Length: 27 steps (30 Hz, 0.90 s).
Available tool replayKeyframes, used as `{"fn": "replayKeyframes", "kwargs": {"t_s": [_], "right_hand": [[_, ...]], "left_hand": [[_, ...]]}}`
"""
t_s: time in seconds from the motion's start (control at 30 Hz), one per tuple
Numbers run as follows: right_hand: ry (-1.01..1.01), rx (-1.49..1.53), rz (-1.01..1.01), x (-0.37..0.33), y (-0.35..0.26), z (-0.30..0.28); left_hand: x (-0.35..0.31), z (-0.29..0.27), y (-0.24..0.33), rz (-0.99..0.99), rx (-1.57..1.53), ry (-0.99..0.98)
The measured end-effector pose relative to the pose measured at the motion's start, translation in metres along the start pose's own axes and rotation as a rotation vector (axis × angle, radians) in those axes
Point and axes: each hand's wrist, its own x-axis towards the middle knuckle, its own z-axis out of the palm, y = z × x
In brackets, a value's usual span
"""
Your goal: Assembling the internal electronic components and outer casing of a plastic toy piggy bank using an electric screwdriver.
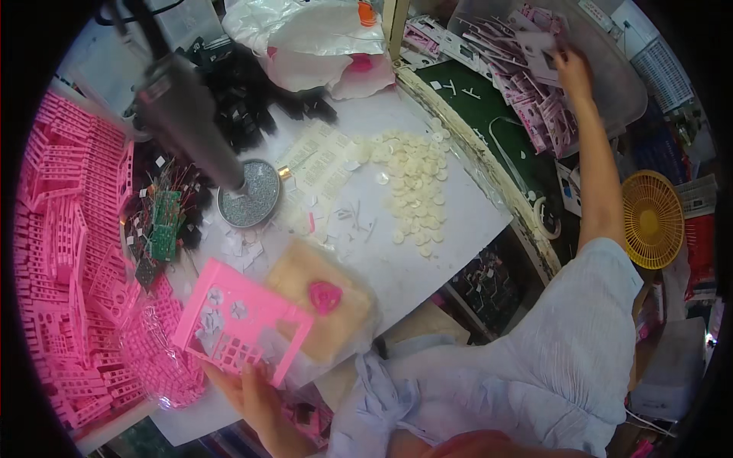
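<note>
My left hand (256, 397) is closed on the lower edge of a pink plastic housing panel (263, 320) with round openings and a grid of square holes. The panel tilts over the near left of the white table, partly covering a tan padded block (355, 313). On that block lies a small magenta plastic piece (325, 297). Stretched out to the far right, my right hand (573, 72) is closed on a pale flat panel (537, 56) with a dark cutout. This pale panel is above a heap of similar pink and white panels (523, 99) beside a clear plastic bin (611, 91).
Pink housings (76, 267) pile up along the left. A dark screwdriver-like tool (187, 114) hangs over a round dish of small metal parts (250, 202). Cream discs (412, 179), green circuit boards (164, 225) and black parts (237, 99) lie about. At right stands a yellow basket (653, 217).
</note>
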Motion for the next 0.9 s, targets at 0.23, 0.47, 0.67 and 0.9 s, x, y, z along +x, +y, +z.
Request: {"fn": "replayKeyframes", "kwargs": {"t_s": [0.23,0.47,0.67,0.9], "right_hand": [[0.174,0.361,-0.030,0.020,-0.073,-0.037],[-0.306,1.282,0.261,-0.076,-0.322,-0.104],[-0.807,1.478,-0.045,-0.136,-0.498,-0.180],[-0.336,1.465,-0.454,-0.152,-0.510,-0.128]], "left_hand": [[-0.004,0.016,-0.003,-0.164,-0.149,-0.226],[0.002,0.034,0.000,-0.167,-0.235,-0.203],[-0.011,0.079,-0.016,0.077,-0.390,-0.283],[0.006,0.041,-0.018,-0.067,-0.325,-0.165]]}}
